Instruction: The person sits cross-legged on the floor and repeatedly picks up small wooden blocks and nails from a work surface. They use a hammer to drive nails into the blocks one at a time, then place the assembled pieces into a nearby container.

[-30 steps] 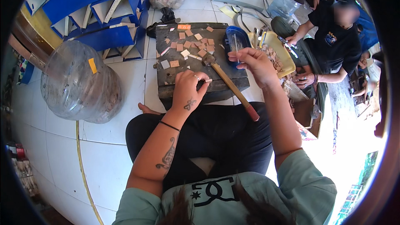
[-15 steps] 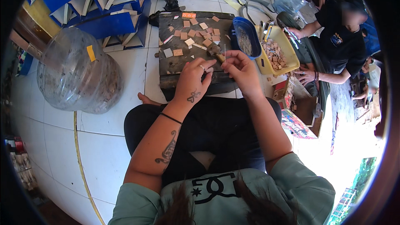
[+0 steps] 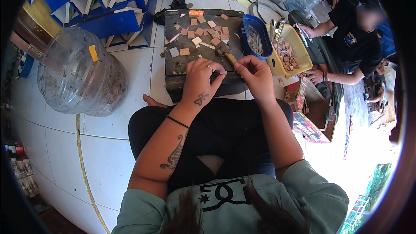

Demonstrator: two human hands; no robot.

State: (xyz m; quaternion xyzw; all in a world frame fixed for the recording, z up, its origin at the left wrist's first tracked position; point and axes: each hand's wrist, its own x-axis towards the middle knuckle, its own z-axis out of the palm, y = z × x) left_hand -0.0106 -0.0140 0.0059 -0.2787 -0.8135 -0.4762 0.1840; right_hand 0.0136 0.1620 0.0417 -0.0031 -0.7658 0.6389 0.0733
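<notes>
White tiled floor (image 3: 117,160) all round, the lines bent toward the rim of the view. Far left, a large clear plastic container (image 3: 82,82) with a yellow-orange strip on its side; behind it, blue shelving (image 3: 123,25) with slanted compartments.

Centre, in front of my crossed legs: a low dark block (image 3: 175,67). Loose square pieces (image 3: 215,41), tan and brownish-pink with a few paler, lie scattered over its top, most of them beyond my hands.

My left hand (image 3: 201,77), ringed, is over the block's near edge, thumb and fingertips pinched on a small piece (image 3: 224,73), mostly hidden. Just to the right, a hammer (image 3: 226,53) has its head on the block, its handle running under my right hand (image 3: 256,76). That hand pinches a thin pin (image 3: 234,72), barely visible; the hands are near each other, apart.

Right of the block: a blue tray (image 3: 258,22) of thin pins, then a yellow basin (image 3: 271,64) of more pieces. Beyond sits a co-worker (image 3: 355,39), one hand near the basin.
</notes>
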